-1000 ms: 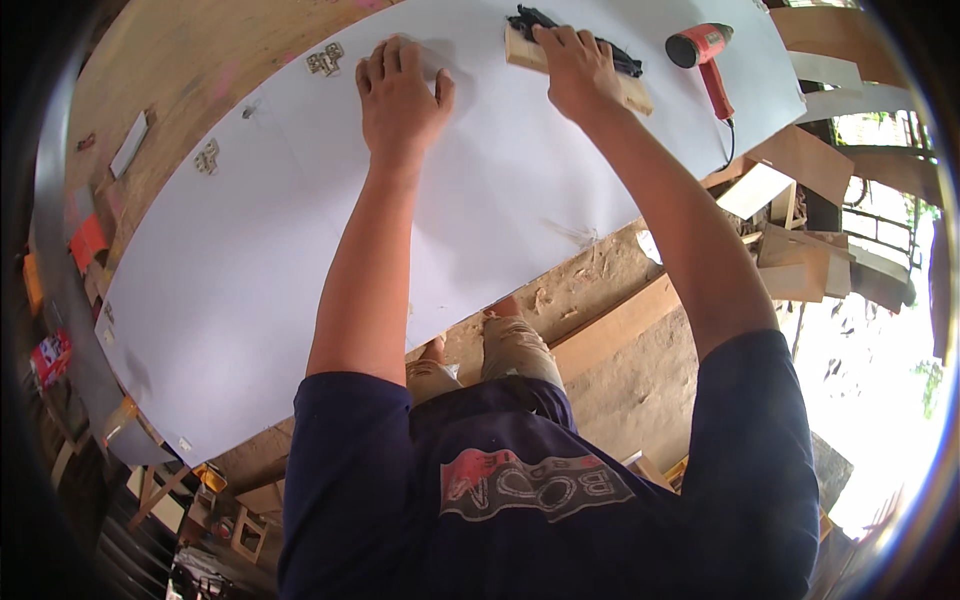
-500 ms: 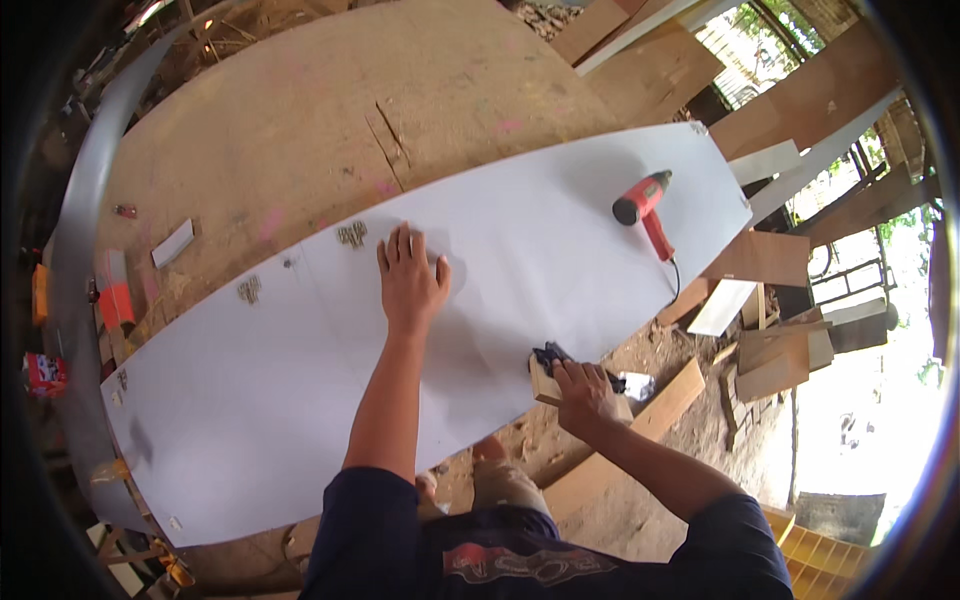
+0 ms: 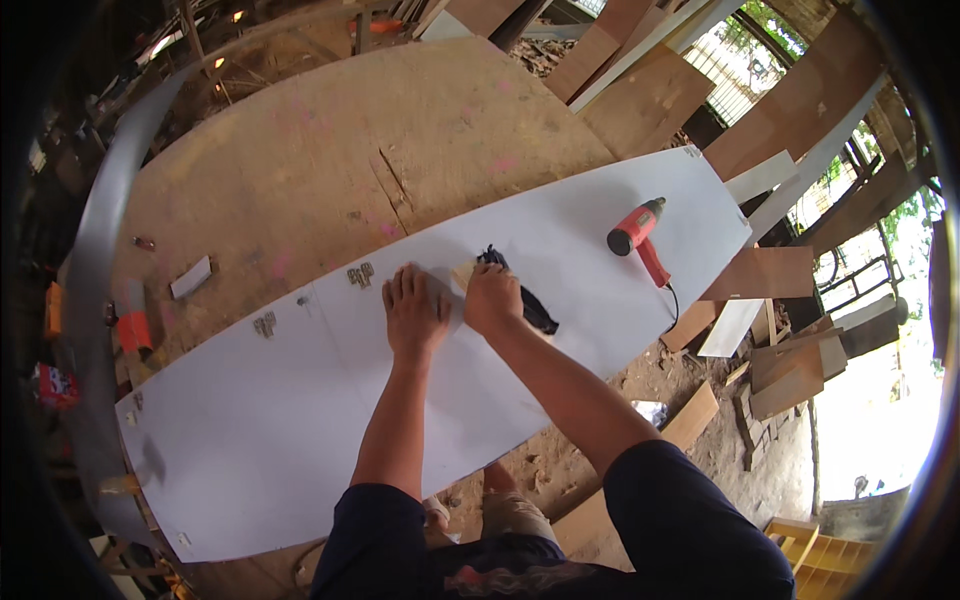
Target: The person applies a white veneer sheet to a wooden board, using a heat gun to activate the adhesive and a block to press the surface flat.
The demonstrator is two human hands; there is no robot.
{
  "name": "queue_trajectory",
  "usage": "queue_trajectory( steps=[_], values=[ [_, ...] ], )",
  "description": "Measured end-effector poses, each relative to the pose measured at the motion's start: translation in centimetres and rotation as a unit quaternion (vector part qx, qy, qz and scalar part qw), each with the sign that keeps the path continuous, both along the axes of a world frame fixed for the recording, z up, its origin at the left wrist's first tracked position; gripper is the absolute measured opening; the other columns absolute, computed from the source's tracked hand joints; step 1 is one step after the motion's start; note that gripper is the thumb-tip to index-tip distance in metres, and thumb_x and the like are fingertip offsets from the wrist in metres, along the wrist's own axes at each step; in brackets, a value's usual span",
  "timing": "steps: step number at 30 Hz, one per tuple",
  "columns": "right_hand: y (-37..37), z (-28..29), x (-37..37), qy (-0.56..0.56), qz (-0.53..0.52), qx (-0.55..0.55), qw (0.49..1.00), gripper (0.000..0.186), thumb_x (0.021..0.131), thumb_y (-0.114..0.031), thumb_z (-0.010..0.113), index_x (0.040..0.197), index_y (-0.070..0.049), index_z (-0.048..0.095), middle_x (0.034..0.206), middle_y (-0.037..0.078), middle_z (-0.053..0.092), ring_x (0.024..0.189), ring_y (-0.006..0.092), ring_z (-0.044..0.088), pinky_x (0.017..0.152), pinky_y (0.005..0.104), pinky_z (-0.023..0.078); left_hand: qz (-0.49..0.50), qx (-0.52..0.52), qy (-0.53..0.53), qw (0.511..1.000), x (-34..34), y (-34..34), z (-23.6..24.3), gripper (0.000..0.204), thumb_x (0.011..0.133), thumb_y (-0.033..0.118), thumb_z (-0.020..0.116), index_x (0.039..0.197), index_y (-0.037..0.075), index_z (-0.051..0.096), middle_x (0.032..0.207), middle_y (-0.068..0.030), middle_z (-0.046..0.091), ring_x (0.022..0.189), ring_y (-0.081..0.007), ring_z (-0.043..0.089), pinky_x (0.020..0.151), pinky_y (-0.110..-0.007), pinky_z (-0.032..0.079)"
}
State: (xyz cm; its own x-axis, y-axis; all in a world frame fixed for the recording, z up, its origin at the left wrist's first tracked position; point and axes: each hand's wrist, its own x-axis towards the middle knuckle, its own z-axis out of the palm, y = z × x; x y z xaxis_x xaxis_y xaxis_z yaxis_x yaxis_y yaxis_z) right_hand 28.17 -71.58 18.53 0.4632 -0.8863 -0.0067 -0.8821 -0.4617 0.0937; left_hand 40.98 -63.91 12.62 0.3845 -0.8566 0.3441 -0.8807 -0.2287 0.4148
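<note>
A long white sheet-covered panel (image 3: pixel 260 430) lies slantwise across the worktable in front of me. My left hand (image 3: pixel 417 310) rests flat on it near the far edge, fingers stretched out. Just to its right, my right hand (image 3: pixel 495 300) is closed over a wooden block (image 3: pixel 462 273) with dark cloth (image 3: pixel 540 313) on it, pressed on the white surface. My fingers hide much of the block. A red heat gun (image 3: pixel 638 230) with a black rear lies farther right on the panel, its cord running off the near edge.
Metal hinges (image 3: pixel 360 275) sit along the panel's far edge. Beyond it spreads a stained brown board (image 3: pixel 300 150) with a split and a small white offcut (image 3: pixel 191 277). Wood offcuts (image 3: pixel 790 370) are piled at the right. A yellow slatted piece (image 3: pixel 840 568) stands at lower right.
My right hand has moved from the panel's near edge up and left toward its middle, carrying the wooden block and cloth. My left hand stays flat; the view has shifted slightly.
</note>
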Motion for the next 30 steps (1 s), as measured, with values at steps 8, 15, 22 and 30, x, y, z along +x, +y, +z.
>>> queue_trajectory(
  steps=[8, 15, 22, 30],
  values=[
    [10.8, 4.5, -9.7, -0.046, -0.04, 0.181, 0.981, 0.038, 0.088, -0.019, 0.068, 0.117, 0.003, 0.059, 0.112, 0.029, 0.071, 0.106, 0.0448, 0.073, 0.092, 0.0516, 0.06, 0.001, -0.009, 0.037, 0.999, 1.0, 0.8, -0.2, 0.055, 0.097, 0.033, 0.064, 0.14, -0.001, 0.056, 0.158, -0.0245, 0.052, 0.154, -0.0397, 0.041, 0.131, -0.058, 0.026],
    [10.0, 3.5, -10.2, -0.063, -0.041, 0.144, 0.987, 0.038, 0.088, -0.019, 0.067, 0.116, 0.005, 0.059, 0.108, 0.028, 0.072, 0.101, 0.0464, 0.073, 0.092, 0.0538, 0.06, -0.002, -0.036, 0.012, 0.999, 0.5, 0.5, -0.5, 0.054, 0.097, 0.029, 0.066, 0.14, -0.001, 0.054, 0.155, -0.0247, 0.053, 0.152, -0.0409, 0.042, 0.13, -0.06, 0.027],
    [5.0, 3.5, -6.5, -0.116, -0.043, 0.133, 0.983, 0.031, 0.088, -0.018, 0.064, 0.107, 0.006, 0.065, 0.099, 0.027, 0.075, 0.096, 0.0442, 0.075, 0.091, 0.0523, 0.059, 0.003, 0.003, 0.016, 1.0, 0.6, 0.7, 0.2, 0.057, 0.097, 0.033, 0.066, 0.142, -0.001, 0.055, 0.161, -0.0235, 0.05, 0.156, -0.0377, 0.04, 0.133, -0.056, 0.023],
    [-4.4, 4.7, -1.2, -0.127, -0.05, 0.153, 0.979, 0.038, 0.087, -0.018, 0.062, 0.114, 0.006, 0.073, 0.107, 0.027, 0.078, 0.102, 0.0436, 0.076, 0.095, 0.0489, 0.059, -0.004, 0.014, 0.008, 1.0, 0.0, 0.3, 0.4, 0.057, 0.096, 0.034, 0.069, 0.142, 0.002, 0.055, 0.161, -0.0211, 0.051, 0.155, -0.0355, 0.041, 0.133, -0.055, 0.024]
  ],
)
